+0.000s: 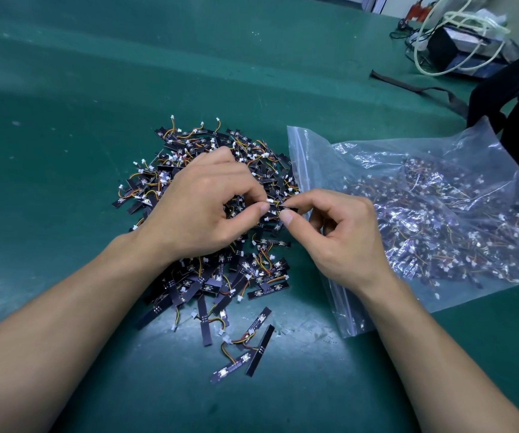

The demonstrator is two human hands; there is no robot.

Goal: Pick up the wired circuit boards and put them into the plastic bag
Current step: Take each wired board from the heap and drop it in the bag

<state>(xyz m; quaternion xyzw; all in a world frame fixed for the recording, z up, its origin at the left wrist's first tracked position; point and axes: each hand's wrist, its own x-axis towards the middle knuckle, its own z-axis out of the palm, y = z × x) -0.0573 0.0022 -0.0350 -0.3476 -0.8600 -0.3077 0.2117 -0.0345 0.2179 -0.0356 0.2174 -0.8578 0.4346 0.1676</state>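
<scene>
The flat green table top (64, 120) stretches away to the left of the left hand (201, 201). Under and all around that hand lies a big pile of small black strip-shaped circuit boards (220, 276) with orange, yellow and red wires and tiny white plugs. A few loose boards (252, 348) lie apart from the pile, closer to the person than both hands. The left hand is over the pile with its fingers curled. Its thumb and first finger pinch one single board (283, 209) at the end with the wires and white plug. This board sits right between the two hands, above the right side of the pile. The right hand (345, 239) pinches the black strip end of the same board with thumb and first finger, and its other fingers are curled in. Just right of the right hand, and partly under its wrist, a clear plastic zip bag (311, 142) lies flat, its zip edge facing the pile. Many more bagged boards (433, 226) are inside it. Far past the right hand are a black cloth strap (514, 98) and a coil of white cable (458, 35).
</scene>
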